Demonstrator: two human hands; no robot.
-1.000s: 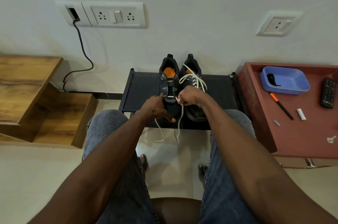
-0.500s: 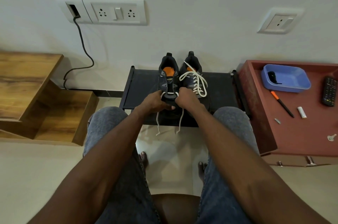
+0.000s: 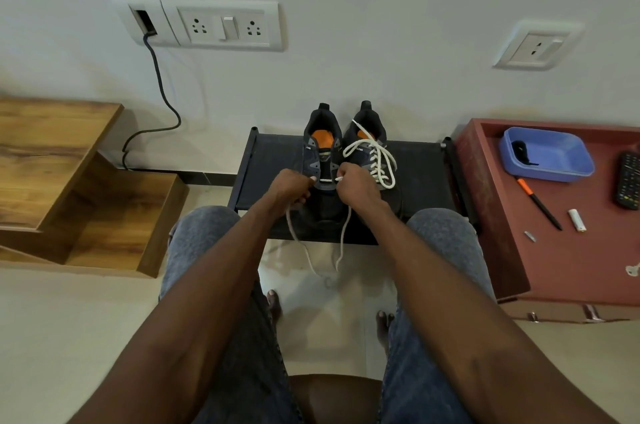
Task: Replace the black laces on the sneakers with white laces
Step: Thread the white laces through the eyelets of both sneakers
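Left hand (image 3: 292, 189) and right hand (image 3: 355, 186) each pinch one end of the white lace (image 3: 323, 179) — strung across the bottom eyelets of the left sneaker (image 3: 322, 160) between them. Risk: uneven pull — one tail runs short; loose tails below could snag.

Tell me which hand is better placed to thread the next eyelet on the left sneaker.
Probably the right hand: its grip pinches the white lace near the tip, right beside the left sneaker eyelets. The left hand holds the other strand lower down, its end trailing toward the floor.
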